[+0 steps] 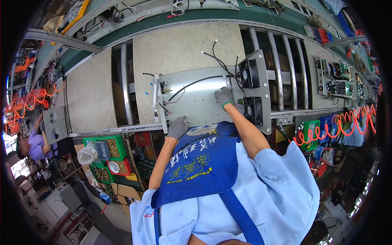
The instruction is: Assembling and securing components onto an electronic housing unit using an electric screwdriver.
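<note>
A grey sheet-metal chassis (200,98) lies before me, with two black fans (249,74) on its upright right side panel. Over its floor runs a long black cable (200,78), and more loose wires lead from the fans. A metal coil spring (155,94) stands along the left side panel. My left hand (178,127), in a grey glove, rests at the chassis's near left corner with fingers apart. Over the chassis floor, left of the fans, my right hand (223,97) has its gloved fingers curled down. Whatever they may hold is hidden.
Metal rollers (276,71) and beige boards (90,92) make up the line. Green and red bins of small hardware (116,148) stand at lower left. An orange coiled hose (322,132) hangs at right, near another chassis with circuit boards (338,77). Another person (38,143) works at far left.
</note>
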### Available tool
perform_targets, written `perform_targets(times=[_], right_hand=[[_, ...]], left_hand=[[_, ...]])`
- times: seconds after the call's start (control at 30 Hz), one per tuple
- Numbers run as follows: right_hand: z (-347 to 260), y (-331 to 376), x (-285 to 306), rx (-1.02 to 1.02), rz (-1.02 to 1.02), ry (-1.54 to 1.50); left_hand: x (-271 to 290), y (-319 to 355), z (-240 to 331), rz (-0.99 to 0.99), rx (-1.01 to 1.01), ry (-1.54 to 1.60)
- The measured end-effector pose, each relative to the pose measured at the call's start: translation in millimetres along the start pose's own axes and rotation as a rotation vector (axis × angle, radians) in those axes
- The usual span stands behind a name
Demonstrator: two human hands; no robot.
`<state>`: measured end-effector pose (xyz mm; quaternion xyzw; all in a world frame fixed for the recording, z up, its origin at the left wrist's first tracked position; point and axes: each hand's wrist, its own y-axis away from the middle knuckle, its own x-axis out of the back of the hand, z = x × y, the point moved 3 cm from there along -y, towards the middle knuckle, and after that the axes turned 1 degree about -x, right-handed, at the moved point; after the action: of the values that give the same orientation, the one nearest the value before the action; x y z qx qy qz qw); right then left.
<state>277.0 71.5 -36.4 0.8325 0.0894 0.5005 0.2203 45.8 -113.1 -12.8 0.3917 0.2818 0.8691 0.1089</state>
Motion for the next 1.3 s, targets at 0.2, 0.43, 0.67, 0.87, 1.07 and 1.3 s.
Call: perform_targets(times=[0.2, 0.43, 0.67, 0.87, 1.07, 1.3], right_hand=[[-7.3, 17.0, 29.8, 0.109, 0.004, -0.016], [-15.8, 40.9, 56.4, 0.190, 0.160, 0.511], [3.2, 11.9, 36.0, 0.060, -0.118, 0.532], [6.3, -17.8, 29.2, 0.086, -0.192, 0.759], [48.2, -63.0, -2.4, 0.057, -0.177, 0.734], [36.7, -75.0, 5.4, -0.042, -0.069, 0.513]], left_hand=[[9.2, 7.8, -5.9, 0.047, -0.010, 0.031], [3.6, 7.1, -20.4, 0.073, -0.073, -0.001], [8.3, 5.1, -11.0, 0.079, -0.069, 0.035], [5.1, 14.3, -20.2, 0.072, -0.004, 0.066], [0.6, 15.8, -37.2, 0.131, 0.010, 0.099], [6.9, 20.0, -31.8, 0.134, 0.013, 0.063]])
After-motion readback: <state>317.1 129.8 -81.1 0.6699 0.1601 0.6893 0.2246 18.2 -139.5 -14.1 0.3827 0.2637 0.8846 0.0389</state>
